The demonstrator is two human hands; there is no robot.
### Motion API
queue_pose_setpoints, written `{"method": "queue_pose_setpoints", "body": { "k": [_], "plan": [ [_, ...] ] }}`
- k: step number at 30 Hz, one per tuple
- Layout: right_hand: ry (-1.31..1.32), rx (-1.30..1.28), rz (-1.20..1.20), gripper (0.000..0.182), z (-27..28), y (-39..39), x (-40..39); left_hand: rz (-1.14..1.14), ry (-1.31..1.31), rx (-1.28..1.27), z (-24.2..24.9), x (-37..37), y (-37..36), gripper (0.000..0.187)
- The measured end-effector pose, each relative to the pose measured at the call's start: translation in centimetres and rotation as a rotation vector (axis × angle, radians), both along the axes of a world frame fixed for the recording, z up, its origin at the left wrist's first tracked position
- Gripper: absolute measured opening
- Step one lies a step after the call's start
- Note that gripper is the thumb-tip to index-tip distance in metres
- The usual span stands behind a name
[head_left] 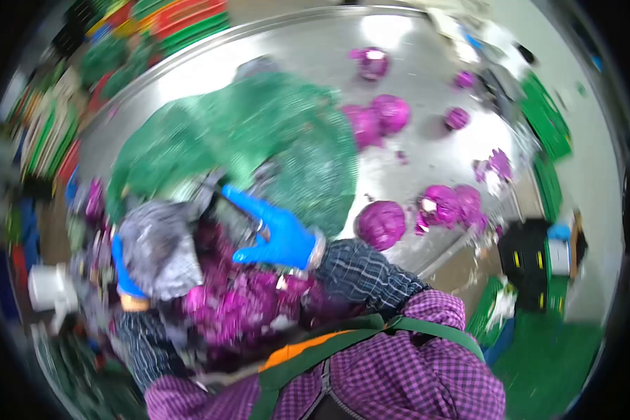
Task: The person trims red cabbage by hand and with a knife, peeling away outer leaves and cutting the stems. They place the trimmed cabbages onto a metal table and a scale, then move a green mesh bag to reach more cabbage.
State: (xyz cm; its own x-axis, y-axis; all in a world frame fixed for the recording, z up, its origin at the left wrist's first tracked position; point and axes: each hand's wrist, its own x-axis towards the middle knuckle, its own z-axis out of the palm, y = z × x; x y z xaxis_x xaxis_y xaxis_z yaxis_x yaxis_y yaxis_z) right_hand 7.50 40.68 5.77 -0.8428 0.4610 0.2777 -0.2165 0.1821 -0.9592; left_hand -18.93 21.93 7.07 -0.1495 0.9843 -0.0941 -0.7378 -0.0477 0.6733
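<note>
My left hand (124,271), in a blue glove, is wrapped round the outer side of a large red cabbage (154,238) with dull grey-purple outer leaves. A dark leaf (206,192) sticks out from its top right. To the right of the cabbage, my right hand (280,234), also gloved in blue, has its index finger and thumb spread apart. I see nothing gripped in it, though its palm side is partly hidden. Below both hands lies a heap of bright purple leaves and trimmings (234,301). A green mesh sack (224,119) spreads just beyond my hands.
Trimmed purple cabbages (381,224) lie at the right on a metal table (427,157) with a raised rim. Green crates (546,119) stand past its right edge, stacked coloured crates (185,21) at the back left. A white container (49,287) is at the left.
</note>
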Motion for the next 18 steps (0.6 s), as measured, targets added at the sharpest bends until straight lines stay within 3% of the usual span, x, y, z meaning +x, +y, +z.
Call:
{"method": "queue_pose_setpoints", "body": {
  "k": [1, 3, 4, 5, 6, 7, 9, 11, 13, 15, 16, 17, 18],
  "plan": [
    [0.116, 0.068, 0.040, 0.101, 0.0, -1.1, -1.6, 0.060, 0.008, -0.100, 1.7, 1.8, -2.2, 0.069],
    [-0.125, -0.189, 0.289, 0.108, 3.6, -3.6, -2.3, -0.023, -0.095, -0.239, 4.6, 4.2, -4.9, 0.069],
    [0.033, 0.098, 0.234, 0.109, 2.3, -5.3, -3.6, 0.104, -0.085, -0.345, 5.1, 5.8, -6.4, 0.064],
    [0.130, -0.026, 0.392, 0.104, 2.2, -6.8, -4.1, 0.221, -0.080, -0.446, 5.1, 6.8, -8.2, 0.060],
    [0.100, -0.257, 0.438, 0.099, 1.7, -8.5, -3.9, 0.317, -0.167, -0.482, 3.5, 6.6, -11.3, 0.050],
    [0.057, -0.476, 0.474, 0.094, 0.9, -10.0, -3.5, 0.381, -0.082, -0.487, 4.4, 8.3, -12.7, 0.043],
    [-0.205, -0.575, 0.357, 0.081, -0.1, -11.8, -2.8, 0.507, -0.092, -0.460, 2.0, 10.3, -16.4, 0.040],
    [-0.485, -0.568, 0.226, 0.069, -2.9, -13.2, -2.9, 0.611, 0.008, -0.524, -0.5, 12.6, -18.7, 0.052],
    [-0.508, -0.547, 0.204, 0.066, -6.5, -15.1, -3.2, 0.625, 0.509, -0.596, -3.4, 14.3, -18.4, 0.060],
    [-0.564, -0.448, 0.201, 0.059, -7.5, -16.0, -3.1, 0.826, 0.664, -0.662, -6.4, 15.4, -18.1, 0.068],
    [-0.433, -0.429, 0.239, 0.069, -8.4, -16.5, -3.2, 0.839, 0.731, -0.782, -7.6, 15.3, -18.3, 0.070],
    [-0.301, -0.408, 0.270, 0.079, -9.3, -16.9, -3.4, 0.975, 1.197, -0.691, -10.0, 14.9, -19.1, 0.066],
    [-0.303, -0.402, 0.270, 0.079, -8.8, -17.3, -3.4, 0.952, 1.377, -0.643, -8.0, 14.8, -18.7, 0.065]
  ]
}}
